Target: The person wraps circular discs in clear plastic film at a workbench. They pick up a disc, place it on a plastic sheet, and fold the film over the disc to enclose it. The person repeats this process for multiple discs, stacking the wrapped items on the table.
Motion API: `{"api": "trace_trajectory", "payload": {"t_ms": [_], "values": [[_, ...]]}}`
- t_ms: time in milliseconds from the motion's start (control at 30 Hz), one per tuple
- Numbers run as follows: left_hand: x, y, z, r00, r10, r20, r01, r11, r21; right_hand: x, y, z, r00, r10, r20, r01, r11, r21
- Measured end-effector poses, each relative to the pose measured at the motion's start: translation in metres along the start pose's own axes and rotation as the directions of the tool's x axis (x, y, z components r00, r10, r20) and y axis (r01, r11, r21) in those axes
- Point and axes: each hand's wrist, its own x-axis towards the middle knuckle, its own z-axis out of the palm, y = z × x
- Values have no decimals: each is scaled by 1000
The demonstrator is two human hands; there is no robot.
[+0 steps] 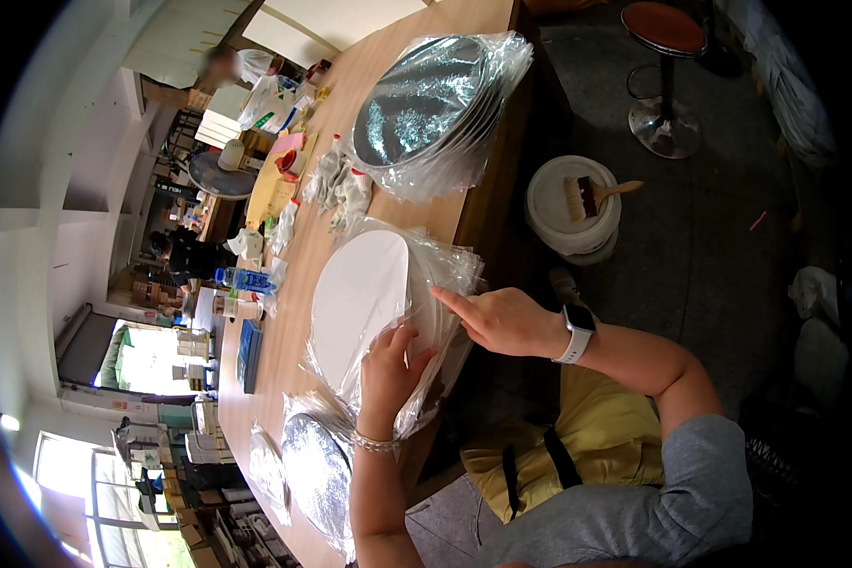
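Observation:
On the table before me lies a stack of round, flat pieces in clear plastic film (456,267). A white rounded sheet (355,293) covers the left part of its top. My left hand (390,371) rests at the near side of the sheet, fingers bent, thumb apart from them. My right hand (504,320) comes in over the stack's right edge, its index finger stretched to the film and the other fingers curled. I see nothing held in it, though its underside is hidden. Nearer me lies a shiny silver disc (314,464) in film.
Farther along the wooden table (289,364) stands another film-wrapped stack of dark shiny rounds (417,95). Gloves (350,194), a water bottle (244,279) and a blue case (249,355) lie leftward. Right of the table are a lidded bucket (554,194) with a brush (592,197) and a stool (665,30).

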Motion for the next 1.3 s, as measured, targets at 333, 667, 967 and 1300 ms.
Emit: {"api": "trace_trajectory", "payload": {"t_ms": [333, 667, 967, 1300], "values": [[-1, -3, 1, 998, 62, -5, -62, 998, 4, -1, -1, -1, 990, -139, -32, 139, 990, 10], [-1, 0, 2, 999, 38, -20, -37, 998, 43, -11, 2, 3, 983, -184, -10, 181, 974, -135], [-2, -5, -2, 998, 44, 40, -41, 996, -76, -12, 2, 2, 983, -182, -18, 178, 977, -120], [-1, -7, 1, 996, 91, 16, -92, 995, 36, -13, 5, 2, 988, -156, 3, 156, 985, -78]]}}
